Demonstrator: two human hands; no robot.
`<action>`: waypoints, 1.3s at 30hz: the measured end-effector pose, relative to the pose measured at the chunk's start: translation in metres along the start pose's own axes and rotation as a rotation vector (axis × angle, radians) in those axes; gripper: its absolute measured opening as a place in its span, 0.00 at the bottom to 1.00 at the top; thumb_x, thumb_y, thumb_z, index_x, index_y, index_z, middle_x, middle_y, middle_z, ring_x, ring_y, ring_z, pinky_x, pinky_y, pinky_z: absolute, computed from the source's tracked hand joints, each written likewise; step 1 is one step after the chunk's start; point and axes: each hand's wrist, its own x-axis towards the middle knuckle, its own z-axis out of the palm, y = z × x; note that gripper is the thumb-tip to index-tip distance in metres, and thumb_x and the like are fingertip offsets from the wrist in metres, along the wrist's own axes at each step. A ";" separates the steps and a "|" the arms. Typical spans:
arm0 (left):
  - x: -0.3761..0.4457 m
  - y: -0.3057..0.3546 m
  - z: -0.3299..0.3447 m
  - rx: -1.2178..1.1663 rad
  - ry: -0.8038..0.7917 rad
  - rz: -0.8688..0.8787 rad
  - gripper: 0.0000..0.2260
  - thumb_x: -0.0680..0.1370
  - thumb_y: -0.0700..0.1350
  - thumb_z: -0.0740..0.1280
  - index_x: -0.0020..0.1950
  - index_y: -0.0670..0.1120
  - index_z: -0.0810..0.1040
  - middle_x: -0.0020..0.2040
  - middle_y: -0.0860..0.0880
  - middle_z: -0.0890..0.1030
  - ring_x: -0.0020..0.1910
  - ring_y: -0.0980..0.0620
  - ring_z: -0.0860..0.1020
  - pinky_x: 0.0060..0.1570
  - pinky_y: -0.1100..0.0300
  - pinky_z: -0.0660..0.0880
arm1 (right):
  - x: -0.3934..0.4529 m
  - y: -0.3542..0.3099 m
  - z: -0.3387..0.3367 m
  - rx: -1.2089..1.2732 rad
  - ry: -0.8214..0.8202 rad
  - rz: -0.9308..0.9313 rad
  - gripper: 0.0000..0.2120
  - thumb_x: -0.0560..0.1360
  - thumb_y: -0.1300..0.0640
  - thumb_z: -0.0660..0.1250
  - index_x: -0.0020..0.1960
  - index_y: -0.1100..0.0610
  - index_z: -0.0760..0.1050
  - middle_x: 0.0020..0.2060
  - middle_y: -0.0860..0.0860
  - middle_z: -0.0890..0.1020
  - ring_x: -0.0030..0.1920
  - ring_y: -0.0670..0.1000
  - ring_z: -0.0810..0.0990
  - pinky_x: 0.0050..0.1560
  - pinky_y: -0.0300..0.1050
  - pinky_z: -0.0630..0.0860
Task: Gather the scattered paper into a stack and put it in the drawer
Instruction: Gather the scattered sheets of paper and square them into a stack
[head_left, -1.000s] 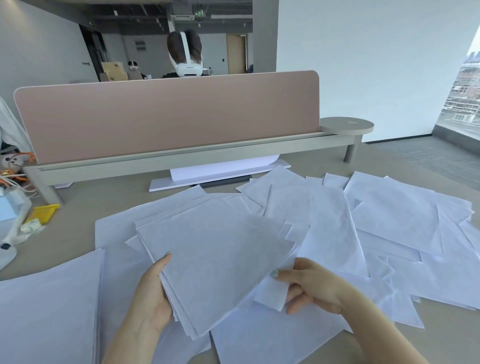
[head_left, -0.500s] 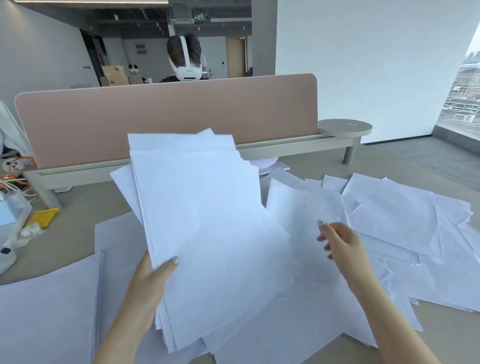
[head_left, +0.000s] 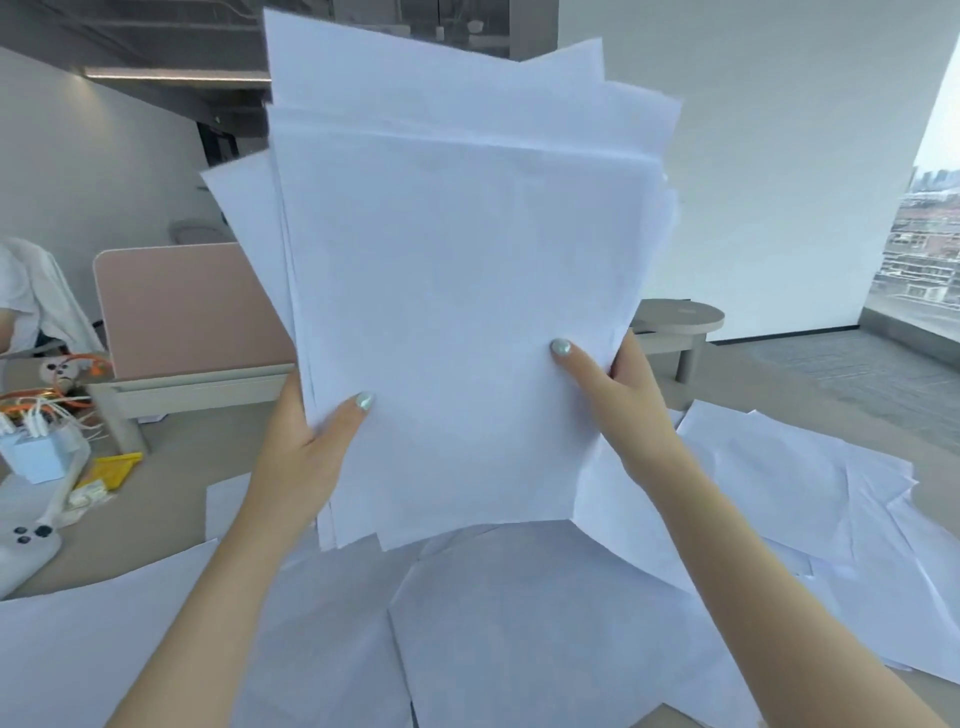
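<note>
- White, unevenly aligned stack of paper sheets (head_left: 457, 312) stands upright, lifted above the beige worktop (head_left: 171, 499), held at its lower sides.
- Left hand (head_left: 306, 447) grips the lower left edge, thumb across the front, fingers behind.
- Right hand (head_left: 618, 400) clasps the lower right edge the same way, forearm angled upward.
- Loose white sheets (head_left: 545, 623) lie scattered on the worktop beneath.

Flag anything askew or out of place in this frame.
The paper stack, held upright by the left hand and right hand, is ragged: sheet edges fan out unevenly at top and left. Loose sheets lie scattered, overlapping, on the desk.
</note>
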 end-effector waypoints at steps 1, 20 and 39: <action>0.003 0.003 -0.002 -0.009 0.008 0.004 0.14 0.77 0.42 0.65 0.53 0.62 0.73 0.47 0.70 0.80 0.48 0.74 0.77 0.48 0.70 0.73 | 0.001 0.000 0.000 -0.001 0.012 -0.006 0.17 0.74 0.52 0.69 0.61 0.48 0.71 0.55 0.41 0.81 0.52 0.38 0.81 0.44 0.31 0.77; -0.007 0.015 0.001 -0.083 0.195 -0.022 0.08 0.80 0.53 0.57 0.46 0.66 0.71 0.43 0.72 0.76 0.41 0.79 0.73 0.45 0.73 0.71 | -0.023 0.018 0.004 0.053 -0.069 0.119 0.11 0.77 0.52 0.64 0.59 0.51 0.71 0.51 0.43 0.82 0.50 0.42 0.82 0.45 0.36 0.76; -0.028 -0.049 -0.026 -0.268 -0.064 -0.402 0.11 0.78 0.57 0.59 0.53 0.57 0.78 0.50 0.61 0.84 0.50 0.64 0.81 0.55 0.58 0.73 | -0.054 0.072 0.015 0.053 -0.098 0.405 0.18 0.74 0.40 0.63 0.59 0.47 0.75 0.57 0.44 0.82 0.56 0.45 0.81 0.59 0.47 0.75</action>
